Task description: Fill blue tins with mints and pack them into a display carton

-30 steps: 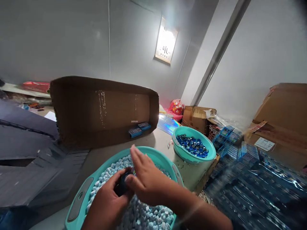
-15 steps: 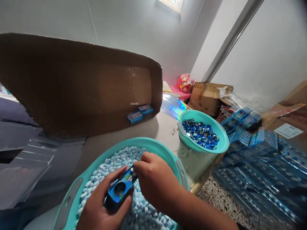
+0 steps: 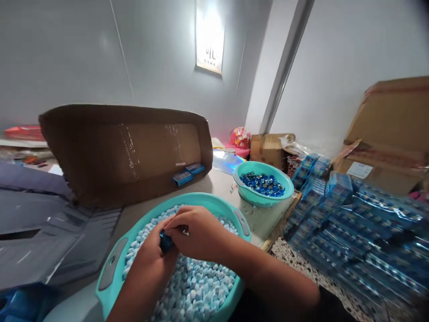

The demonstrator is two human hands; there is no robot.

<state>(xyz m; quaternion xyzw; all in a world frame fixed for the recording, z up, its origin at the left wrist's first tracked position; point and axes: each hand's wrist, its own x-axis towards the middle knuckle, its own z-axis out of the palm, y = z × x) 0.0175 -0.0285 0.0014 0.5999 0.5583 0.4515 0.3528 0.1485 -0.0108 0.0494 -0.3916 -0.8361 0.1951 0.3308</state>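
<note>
My left hand (image 3: pixel 152 257) is wrapped round a small blue box (image 3: pixel 166 243), of which only a dark end shows between the fingers. My right hand (image 3: pixel 201 232) lies over the top of that box, its fingertips pinched together against it; whatever they pinch is hidden. Both hands are above a large turquoise tub (image 3: pixel 197 197) with grey handles. Small white and pale blue tablets (image 3: pixel 197 277) fill the tub below them.
Behind the tub, a cardboard carton (image 3: pixel 150 152) lies on its side with two blue packets (image 3: pixel 182 178) inside. A smaller turquoise tub (image 3: pixel 261 201) of shiny blue caps (image 3: pixel 263 183) stands right. Plastic-wrapped blue packs (image 3: pixel 362 241) pile up farther right; grey plastic sheets (image 3: pixel 77 241) lie left.
The view has tipped up and shifted, showing more wall. My right hand has moved over the blue box, and my left hand has turned, so the box's printed face no longer shows.
</note>
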